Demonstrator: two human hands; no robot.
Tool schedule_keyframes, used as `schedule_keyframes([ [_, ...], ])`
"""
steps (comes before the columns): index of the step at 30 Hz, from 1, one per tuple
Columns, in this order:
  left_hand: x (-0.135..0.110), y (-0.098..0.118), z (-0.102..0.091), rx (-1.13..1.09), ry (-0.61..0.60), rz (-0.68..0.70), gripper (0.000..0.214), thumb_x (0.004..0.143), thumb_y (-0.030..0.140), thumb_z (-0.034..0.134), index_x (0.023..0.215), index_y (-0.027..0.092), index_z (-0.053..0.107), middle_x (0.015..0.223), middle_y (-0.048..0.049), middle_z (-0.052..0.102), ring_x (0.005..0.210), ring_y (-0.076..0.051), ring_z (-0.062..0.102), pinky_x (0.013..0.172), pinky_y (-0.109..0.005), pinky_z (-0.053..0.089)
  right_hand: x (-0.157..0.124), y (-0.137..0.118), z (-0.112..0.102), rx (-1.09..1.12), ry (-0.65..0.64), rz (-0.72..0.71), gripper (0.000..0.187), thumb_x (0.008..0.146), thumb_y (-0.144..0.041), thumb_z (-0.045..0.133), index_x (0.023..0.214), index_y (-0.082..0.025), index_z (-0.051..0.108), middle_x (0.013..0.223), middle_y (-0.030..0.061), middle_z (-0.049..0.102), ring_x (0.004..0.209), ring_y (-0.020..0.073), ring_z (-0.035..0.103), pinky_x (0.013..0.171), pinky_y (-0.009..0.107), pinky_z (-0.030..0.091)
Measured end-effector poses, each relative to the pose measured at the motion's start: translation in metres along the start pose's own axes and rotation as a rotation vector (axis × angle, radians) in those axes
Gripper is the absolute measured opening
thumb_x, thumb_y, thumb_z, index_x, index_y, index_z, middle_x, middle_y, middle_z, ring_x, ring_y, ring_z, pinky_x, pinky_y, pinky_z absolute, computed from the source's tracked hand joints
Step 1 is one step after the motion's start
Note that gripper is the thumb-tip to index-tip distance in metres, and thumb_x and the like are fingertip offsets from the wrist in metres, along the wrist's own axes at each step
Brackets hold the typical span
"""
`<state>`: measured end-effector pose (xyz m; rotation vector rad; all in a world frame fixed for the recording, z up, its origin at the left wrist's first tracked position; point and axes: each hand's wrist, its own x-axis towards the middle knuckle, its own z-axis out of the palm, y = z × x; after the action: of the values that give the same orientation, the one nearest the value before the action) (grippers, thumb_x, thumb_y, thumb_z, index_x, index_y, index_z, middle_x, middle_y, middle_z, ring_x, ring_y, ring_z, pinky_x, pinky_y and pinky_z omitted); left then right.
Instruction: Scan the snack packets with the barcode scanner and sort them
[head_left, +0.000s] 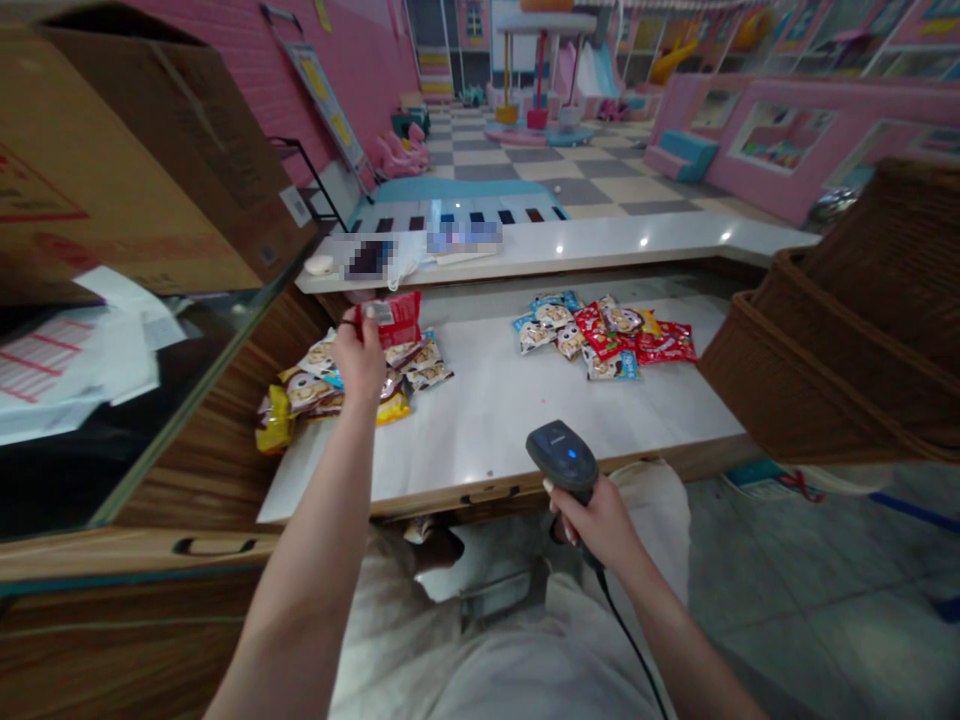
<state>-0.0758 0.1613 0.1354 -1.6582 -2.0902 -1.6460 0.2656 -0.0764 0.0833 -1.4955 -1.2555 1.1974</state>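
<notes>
There's one red foil snack packet (396,320), pinched up in your left hand's grip (358,358), right above the left heap of glossy packets (352,385). Your right hand's grip (596,525) is wrapped firmly around one black corded barcode scanner (561,462), its blue light showing, just by the near edge of the white table (480,430). A second heap (600,335) lies across the table, with wicker baskets (832,370) off to your right.

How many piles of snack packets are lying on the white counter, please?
2. One pile lies on the left part of the white counter, beneath the left hand; the other pile lies further right.
</notes>
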Motion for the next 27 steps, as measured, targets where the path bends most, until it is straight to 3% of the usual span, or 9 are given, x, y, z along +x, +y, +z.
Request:
schedule_keyframes([
  [2,0.003,0.004,-0.006,-0.02,0.074,0.102,0.044,0.108,0.036,0.042,0.136,0.015,0.067,0.127,-0.0149,0.075,0.118,-0.028,0.07,0.11,-0.042,0.051,0.002,0.002,-0.003,0.002,0.001,0.007,0.032,0.082,-0.048,0.075,0.066,-0.022,0.063,0.04,-0.0029,0.054,0.034,0.0143,0.051,0.041,0.025,0.044],
  [4,0.005,0.004,-0.011,0.052,0.036,0.187,0.043,0.107,0.034,0.045,0.139,0.018,0.068,0.141,-0.0147,0.071,0.132,-0.03,0.064,0.119,-0.044,0.045,0.003,0.004,-0.005,0.014,0.006,0.015,0.031,0.082,-0.047,0.074,0.067,-0.022,0.063,0.04,-0.0032,0.054,0.034,0.014,0.05,0.041,0.025,0.043],
  [7,0.005,-0.004,-0.01,0.287,-0.221,0.19,0.041,0.102,0.039,0.056,0.132,0.018,0.073,0.141,-0.0181,0.071,0.137,-0.036,0.061,0.125,-0.054,0.038,0.004,0.005,-0.006,0.033,0.012,0.024,0.029,0.081,-0.045,0.072,0.066,-0.022,0.064,0.04,-0.0036,0.054,0.034,0.0139,0.05,0.042,0.025,0.043],
  [10,-0.001,-0.013,-0.001,0.452,-0.428,0.166,0.055,0.093,0.049,0.069,0.135,0.014,0.071,0.144,-0.0252,0.067,0.141,-0.044,0.058,0.124,-0.061,0.037,0.005,0.007,-0.007,0.047,0.005,0.046,0.03,0.08,-0.046,0.073,0.065,-0.022,0.063,0.04,-0.0036,0.053,0.033,0.0138,0.049,0.04,0.025,0.042],
  [14,-0.021,-0.003,0.025,0.356,-0.304,0.225,0.062,0.097,0.048,0.064,0.147,0.012,0.062,0.161,-0.0271,0.054,0.156,-0.043,0.043,0.13,-0.062,0.027,0.009,0.007,-0.01,0.061,0.0,0.076,0.031,0.077,-0.049,0.074,0.064,-0.023,0.062,0.039,-0.0037,0.052,0.033,0.0141,0.048,0.039,0.025,0.041],
  [16,-0.037,0.013,0.048,0.196,-0.321,0.27,0.059,0.099,0.043,0.061,0.15,0.013,0.06,0.16,-0.024,0.055,0.155,-0.039,0.045,0.131,-0.057,0.03,0.011,0.008,-0.012,0.063,0.01,0.085,0.031,0.076,-0.049,0.074,0.064,-0.023,0.062,0.039,-0.0037,0.052,0.033,0.0144,0.049,0.039,0.025,0.041],
  [20,-0.078,0.046,0.121,-0.1,-0.537,0.342,0.064,0.095,0.038,0.068,0.153,0.015,0.056,0.161,-0.0212,0.056,0.153,-0.035,0.051,0.131,-0.05,0.034,0.014,0.01,-0.018,0.061,0.037,0.086,0.032,0.076,-0.05,0.074,0.063,-0.023,0.061,0.039,-0.0039,0.051,0.033,0.0145,0.049,0.04,0.026,0.042],
  [24,-0.104,0.071,0.199,-0.166,-0.676,0.335,0.079,0.087,0.03,0.077,0.158,0.009,0.049,0.17,-0.0293,0.042,0.161,-0.041,0.038,0.133,-0.055,0.03,0.013,0.013,-0.026,0.058,0.068,0.097,0.032,0.075,-0.05,0.075,0.064,-0.023,0.063,0.039,-0.0041,0.051,0.034,0.0147,0.05,0.04,0.026,0.041],
  [27,-0.106,0.086,0.236,-0.147,-0.703,0.248,0.086,0.079,0.018,0.081,0.158,0.006,0.048,0.173,-0.0316,0.034,0.165,-0.044,0.03,0.134,-0.06,0.024,0.01,0.013,-0.033,0.067,0.099,0.122,0.033,0.075,-0.052,0.075,0.065,-0.023,0.063,0.039,-0.0048,0.05,0.033,0.0144,0.049,0.04,0.026,0.041],
])
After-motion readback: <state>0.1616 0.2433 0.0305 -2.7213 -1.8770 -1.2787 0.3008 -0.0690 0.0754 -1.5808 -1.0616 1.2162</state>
